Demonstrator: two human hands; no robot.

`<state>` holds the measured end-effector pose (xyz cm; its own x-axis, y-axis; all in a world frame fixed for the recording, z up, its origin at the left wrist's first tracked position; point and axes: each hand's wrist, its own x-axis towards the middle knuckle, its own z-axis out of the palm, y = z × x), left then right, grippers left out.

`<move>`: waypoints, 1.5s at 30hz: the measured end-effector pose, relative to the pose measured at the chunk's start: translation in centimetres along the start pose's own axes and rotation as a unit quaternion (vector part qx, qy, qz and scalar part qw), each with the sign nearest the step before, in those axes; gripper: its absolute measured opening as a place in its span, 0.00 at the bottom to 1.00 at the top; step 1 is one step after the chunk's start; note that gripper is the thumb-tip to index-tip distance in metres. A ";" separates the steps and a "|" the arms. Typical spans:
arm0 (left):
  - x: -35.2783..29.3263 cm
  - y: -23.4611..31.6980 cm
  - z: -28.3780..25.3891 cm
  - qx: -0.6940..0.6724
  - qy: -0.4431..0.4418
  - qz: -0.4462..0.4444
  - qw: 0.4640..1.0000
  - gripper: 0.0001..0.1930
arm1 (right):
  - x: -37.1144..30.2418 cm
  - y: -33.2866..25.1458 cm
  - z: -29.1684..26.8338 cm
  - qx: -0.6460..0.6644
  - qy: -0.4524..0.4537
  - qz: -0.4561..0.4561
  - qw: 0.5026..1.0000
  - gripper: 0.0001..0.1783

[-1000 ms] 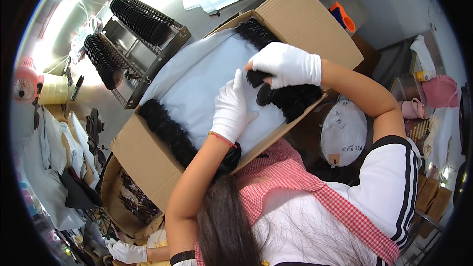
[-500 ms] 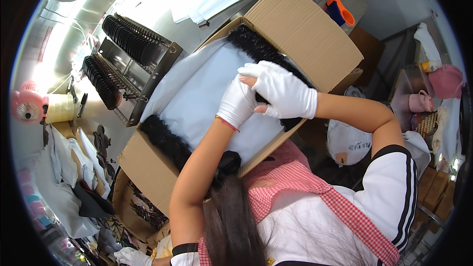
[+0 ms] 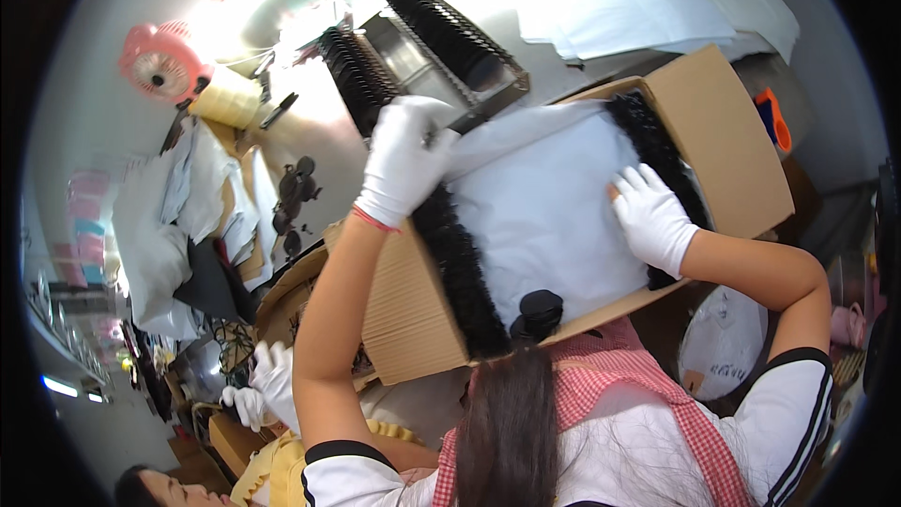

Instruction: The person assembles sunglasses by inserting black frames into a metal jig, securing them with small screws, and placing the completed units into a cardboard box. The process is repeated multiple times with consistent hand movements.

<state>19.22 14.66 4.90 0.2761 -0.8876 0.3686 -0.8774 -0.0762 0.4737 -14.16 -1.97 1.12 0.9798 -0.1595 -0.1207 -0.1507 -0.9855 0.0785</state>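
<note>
An open cardboard box (image 3: pixel 404 305) stands before me, with a white sheet (image 3: pixel 549 211) spread over its contents. Black tufted material shows in a row along the left side (image 3: pixel 465 272) and another along the right side (image 3: pixel 652 145). At the box's far left corner, my gloved left hand (image 3: pixel 404 160) is closed on the end of the white sheet, its fingertips partly hidden. My gloved right hand (image 3: pixel 652 218) lies flat on the sheet near the right row, fingers stretched out.
Beyond the box sits a metal rack (image 3: pixel 441 56) with two rows of black pieces. White sheets (image 3: pixel 638 5) lie on the far table. A pink fan (image 3: pixel 161 64), yellow roll (image 3: pixel 225 97) and black marker (image 3: pixel 280 110) are at far left. A co-worker's gloved hands (image 3: pixel 267 385) are at lower left.
My hands were together above the middle of the box. Now the left hand is at the far left corner and the right lies on the sheet. The view has swung left.
</note>
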 end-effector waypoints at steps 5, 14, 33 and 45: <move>0.1 -10.9 -5.7 0.152 0.037 -0.251 0.955 0.50 | 3.9 -0.5 -4.9 0.030 -0.099 -0.072 0.992 0.34; 3.4 -11.5 -5.4 0.137 -0.045 -0.217 0.965 0.47 | 21.5 -6.6 -4.3 0.259 0.215 -0.066 0.939 0.32; 3.4 -5.2 -7.1 0.277 -0.120 -0.265 0.916 0.19 | 22.5 -7.0 -4.6 0.378 0.352 -0.059 0.854 0.44; 3.3 -4.5 -10.9 -0.120 -0.309 -0.170 0.928 0.18 | 23.8 -7.7 -6.7 0.505 0.365 -0.043 0.781 0.33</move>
<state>28.40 17.05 12.72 0.1780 -0.9271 -0.3298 -0.6470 -0.3628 0.6707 11.25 2.18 4.31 0.7507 -0.3772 0.5423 0.2535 -0.5936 -0.7638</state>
